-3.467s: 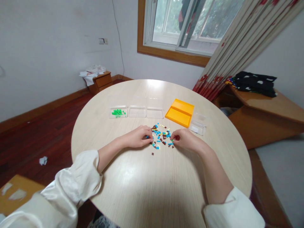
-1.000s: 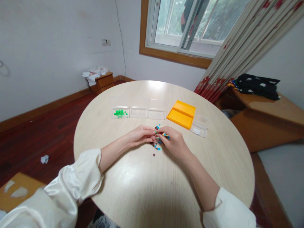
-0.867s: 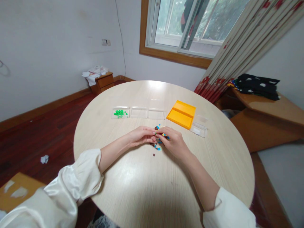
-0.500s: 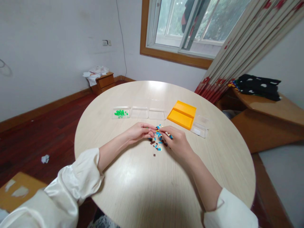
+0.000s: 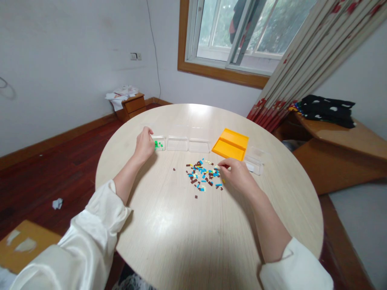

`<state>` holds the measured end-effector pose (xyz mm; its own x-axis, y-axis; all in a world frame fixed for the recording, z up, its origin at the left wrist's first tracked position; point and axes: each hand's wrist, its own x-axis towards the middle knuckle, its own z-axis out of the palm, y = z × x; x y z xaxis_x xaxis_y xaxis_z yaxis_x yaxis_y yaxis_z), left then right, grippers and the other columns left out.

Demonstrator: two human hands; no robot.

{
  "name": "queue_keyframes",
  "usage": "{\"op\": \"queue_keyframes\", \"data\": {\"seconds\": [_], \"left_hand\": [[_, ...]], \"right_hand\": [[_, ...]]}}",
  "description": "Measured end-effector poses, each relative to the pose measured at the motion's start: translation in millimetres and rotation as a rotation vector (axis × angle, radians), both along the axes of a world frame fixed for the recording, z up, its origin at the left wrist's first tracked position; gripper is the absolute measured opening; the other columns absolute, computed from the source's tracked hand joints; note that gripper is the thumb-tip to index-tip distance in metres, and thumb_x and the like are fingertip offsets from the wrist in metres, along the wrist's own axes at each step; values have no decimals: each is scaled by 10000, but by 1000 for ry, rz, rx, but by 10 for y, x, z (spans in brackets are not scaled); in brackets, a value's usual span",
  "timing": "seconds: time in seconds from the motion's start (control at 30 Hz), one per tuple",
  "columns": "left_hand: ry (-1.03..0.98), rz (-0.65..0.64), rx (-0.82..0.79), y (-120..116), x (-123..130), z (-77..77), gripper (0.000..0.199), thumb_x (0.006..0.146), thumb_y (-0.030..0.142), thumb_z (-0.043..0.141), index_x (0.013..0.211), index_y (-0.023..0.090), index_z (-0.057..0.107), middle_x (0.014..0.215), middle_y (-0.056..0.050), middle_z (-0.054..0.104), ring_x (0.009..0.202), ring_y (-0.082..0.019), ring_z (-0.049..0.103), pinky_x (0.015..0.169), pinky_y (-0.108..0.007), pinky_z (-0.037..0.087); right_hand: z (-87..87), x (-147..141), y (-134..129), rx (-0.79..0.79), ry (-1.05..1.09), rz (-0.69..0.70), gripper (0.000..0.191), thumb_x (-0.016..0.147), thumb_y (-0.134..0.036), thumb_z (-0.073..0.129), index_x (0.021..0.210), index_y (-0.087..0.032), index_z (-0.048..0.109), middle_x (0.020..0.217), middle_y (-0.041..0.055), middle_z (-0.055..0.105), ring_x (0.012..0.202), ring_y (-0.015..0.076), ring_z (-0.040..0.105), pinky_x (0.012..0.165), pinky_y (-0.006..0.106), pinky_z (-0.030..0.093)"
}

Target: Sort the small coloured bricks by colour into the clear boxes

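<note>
My left hand [image 5: 145, 143] is over the left end of a clear plastic box [image 5: 164, 144] that holds small green building bricks [image 5: 159, 143]. Its fingers are bent together, and they hide whatever may be between them. At the right edge of a loose pile of small blue, brown, yellow and cream bricks [image 5: 203, 174] is my right hand [image 5: 235, 174]. Thumb and forefinger meet in a pinch there; anything between them is too small to name.
Two more clear boxes, a middle one [image 5: 177, 143] and a right one [image 5: 199, 146], stand in the row. Right of them lies an open yellow case [image 5: 231, 144], with another clear box [image 5: 254, 165] beside it. A single brown brick [image 5: 196, 197] lies in front of the pile.
My left hand has moved from the pile leftward and away from me to the box of green bricks. My right hand has drawn back slightly to the right, uncovering more bricks.
</note>
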<state>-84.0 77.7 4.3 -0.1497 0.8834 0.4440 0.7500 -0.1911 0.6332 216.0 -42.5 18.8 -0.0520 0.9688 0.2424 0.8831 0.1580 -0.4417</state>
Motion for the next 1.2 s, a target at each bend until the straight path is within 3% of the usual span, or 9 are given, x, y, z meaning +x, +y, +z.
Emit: {"op": "queue_keyframes", "data": {"seconds": [0.23,0.6,0.8,1.0,1.2], "left_hand": [[136,-1,16,113,-6,-129,214,720,18,340,786,186,454,817,-89,496,852,-251,460,764,-356,360],[208,-9,-5,151,-10,-230,224,724,34,341,821,168,492,872,-114,466,930,-280,433,822,-395,357],[158,-52,26,125,-11,-224,198,742,50,343,798,176,486,873,-110,473,929,-261,435,843,-386,363],[145,-68,19,89,7,-188,185,741,52,359,757,189,483,845,-95,479,914,-249,463,854,-379,381],[157,-75,39,45,41,-149,174,748,67,361,752,182,492,856,-101,499,924,-247,469,861,-375,383]], "right_hand": [[-93,5,7,-54,-53,123,241,744,-28,497,763,-151,704,809,78,688,766,164,611,717,257,450],[-157,-25,44,-78,-101,171,206,806,-106,510,828,-150,710,822,75,669,774,157,599,723,249,434],[-123,-7,25,-78,-134,110,167,785,-101,539,753,-141,698,779,78,659,742,163,591,692,247,428],[-170,-34,35,-51,-75,175,180,802,-116,530,808,-160,705,804,59,646,758,146,583,716,244,424],[-170,-69,36,-91,-70,143,138,779,-121,565,764,-155,698,783,57,652,743,146,578,696,241,418]]}}
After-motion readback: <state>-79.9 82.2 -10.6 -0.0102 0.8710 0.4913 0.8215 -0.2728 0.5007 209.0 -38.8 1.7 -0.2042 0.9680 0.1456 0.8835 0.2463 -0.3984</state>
